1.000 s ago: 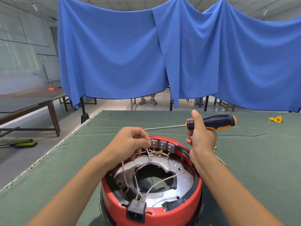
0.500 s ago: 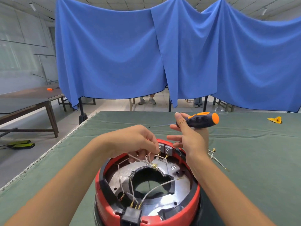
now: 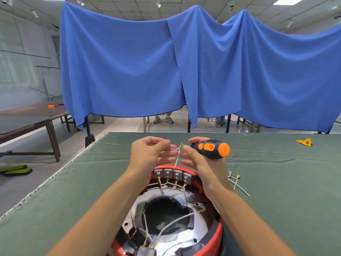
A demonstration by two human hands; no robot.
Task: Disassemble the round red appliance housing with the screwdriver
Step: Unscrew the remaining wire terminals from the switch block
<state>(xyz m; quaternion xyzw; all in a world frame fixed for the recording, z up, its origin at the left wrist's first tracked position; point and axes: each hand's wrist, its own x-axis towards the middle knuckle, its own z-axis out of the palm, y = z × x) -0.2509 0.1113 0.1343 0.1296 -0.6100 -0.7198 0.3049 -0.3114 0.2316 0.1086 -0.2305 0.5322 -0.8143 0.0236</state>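
The round red housing (image 3: 217,235) sits open at the table's near edge, showing a metal plate, white wires and a row of grey terminal blocks (image 3: 172,174) at its far rim. Above that rim my left hand (image 3: 149,154) pinches a white wire (image 3: 176,154) with a brass terminal at its tip. My right hand (image 3: 197,157) grips the black-and-orange screwdriver (image 3: 212,147), its orange butt pointing toward me, and its thumb touches the wire's terminal. The screwdriver's shaft is hidden behind the hands.
The housing rests on a green-covered table (image 3: 276,182). Loose white wires with terminals (image 3: 237,182) lie just right of the housing. A yellow scrap (image 3: 305,142) lies far right. A dark side table (image 3: 27,121) stands at left, and a blue curtain (image 3: 184,67) hangs behind.
My left hand rose from inside the housing and lifted a wire above the far rim. My right hand swung the screwdriver round so its butt faces me and came in beside the wire.
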